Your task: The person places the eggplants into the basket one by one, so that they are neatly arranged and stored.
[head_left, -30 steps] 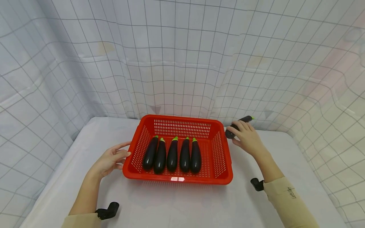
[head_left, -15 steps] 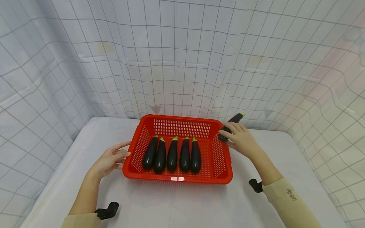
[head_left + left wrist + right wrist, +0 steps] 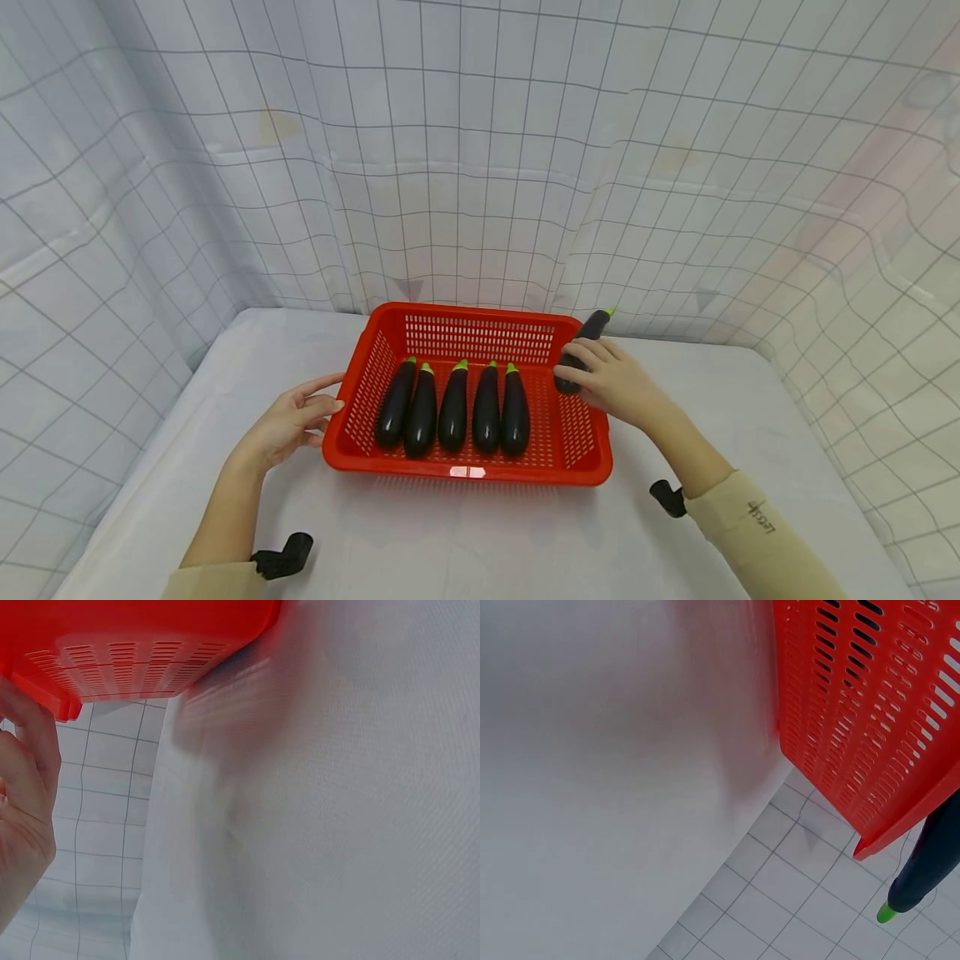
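My right hand (image 3: 617, 382) grips an eggplant (image 3: 595, 326) above the right side of the red plastic basket (image 3: 397, 465). This eggplant tilts, its green stem end pointing up and away to the right; my fingers hide part of it. In the right wrist view the stem end of the held eggplant (image 3: 926, 859) shows beyond the basket rim. Inside the basket several dark eggplants (image 3: 453, 408) lie side by side, stems toward the back. At the basket's left rim, my left hand (image 3: 285, 423) touches the edge with relaxed fingers; the left wrist view shows only part of it.
The basket stands on a table with a white cloth (image 3: 465, 542). Behind it and at both sides hang white curtains with a grid pattern (image 3: 480, 192). Bare basket floor (image 3: 542, 417) shows to the right of the row of eggplants.
My right hand has carried the eggplant leftward, from outside the basket's right rim to over its inside. My left hand and the other eggplants have stayed put.
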The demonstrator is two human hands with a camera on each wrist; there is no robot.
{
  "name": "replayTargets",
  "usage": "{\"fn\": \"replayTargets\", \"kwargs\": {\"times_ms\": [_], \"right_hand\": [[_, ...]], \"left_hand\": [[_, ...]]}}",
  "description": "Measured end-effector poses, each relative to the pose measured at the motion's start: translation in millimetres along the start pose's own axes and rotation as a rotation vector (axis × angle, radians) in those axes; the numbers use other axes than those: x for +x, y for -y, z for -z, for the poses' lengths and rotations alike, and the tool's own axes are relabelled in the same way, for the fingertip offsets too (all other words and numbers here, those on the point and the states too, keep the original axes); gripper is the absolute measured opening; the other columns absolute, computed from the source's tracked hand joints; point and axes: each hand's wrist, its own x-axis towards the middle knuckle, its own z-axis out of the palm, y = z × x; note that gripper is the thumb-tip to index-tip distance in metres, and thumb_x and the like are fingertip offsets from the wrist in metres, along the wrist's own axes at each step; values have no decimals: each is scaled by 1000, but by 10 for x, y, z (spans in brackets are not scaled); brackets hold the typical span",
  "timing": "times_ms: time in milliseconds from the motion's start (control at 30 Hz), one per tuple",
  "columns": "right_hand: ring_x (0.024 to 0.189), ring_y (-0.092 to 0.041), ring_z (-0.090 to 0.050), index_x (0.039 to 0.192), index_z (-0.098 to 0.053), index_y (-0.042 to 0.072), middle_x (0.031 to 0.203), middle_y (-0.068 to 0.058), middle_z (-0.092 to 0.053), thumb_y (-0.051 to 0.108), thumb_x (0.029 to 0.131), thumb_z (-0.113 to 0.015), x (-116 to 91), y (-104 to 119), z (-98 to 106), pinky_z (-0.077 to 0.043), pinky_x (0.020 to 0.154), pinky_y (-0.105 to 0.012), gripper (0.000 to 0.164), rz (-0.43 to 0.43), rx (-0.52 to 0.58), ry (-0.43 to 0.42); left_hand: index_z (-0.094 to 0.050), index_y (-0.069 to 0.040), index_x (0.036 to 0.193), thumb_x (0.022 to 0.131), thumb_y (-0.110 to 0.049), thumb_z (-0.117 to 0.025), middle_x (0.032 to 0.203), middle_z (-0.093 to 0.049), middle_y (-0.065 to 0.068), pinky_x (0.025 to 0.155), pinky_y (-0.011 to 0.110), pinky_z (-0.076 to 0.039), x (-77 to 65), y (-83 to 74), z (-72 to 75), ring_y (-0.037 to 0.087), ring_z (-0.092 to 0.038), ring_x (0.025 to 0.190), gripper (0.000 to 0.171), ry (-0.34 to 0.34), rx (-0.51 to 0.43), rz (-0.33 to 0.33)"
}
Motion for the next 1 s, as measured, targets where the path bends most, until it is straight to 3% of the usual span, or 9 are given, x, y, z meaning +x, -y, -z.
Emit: {"fn": "replayTargets", "kwargs": {"times_ms": [333,600,1000], "right_hand": [[114,-24,-46,115,-57,25,122,-7,-52,21,72,-77,82,145,-16,-41,96,-40,48,70,21,90],[114,-22,-46,112,-56,25,119,-5,-53,24,70,-79,128,220,-66,-41,95,-39,49,137,37,92],[117,-21,-45,115,-54,29,123,-5,-53,23,73,-76,193,310,-53,-38,99,-40,48,163,41,180]], "left_hand": [[-22,-3,143,92,-20,-55,90,-66,-4,63,33,-56,-4,0,-4,15,-63,67,64,-1,6,1],[-22,-4,143,92,-21,-55,91,-66,-4,64,34,-56,-3,3,-7,16,-63,68,63,0,11,-1],[-22,-4,143,92,-20,-54,90,-66,-4,62,33,-56,2,9,-4,15,-62,66,62,-1,4,1]]}}
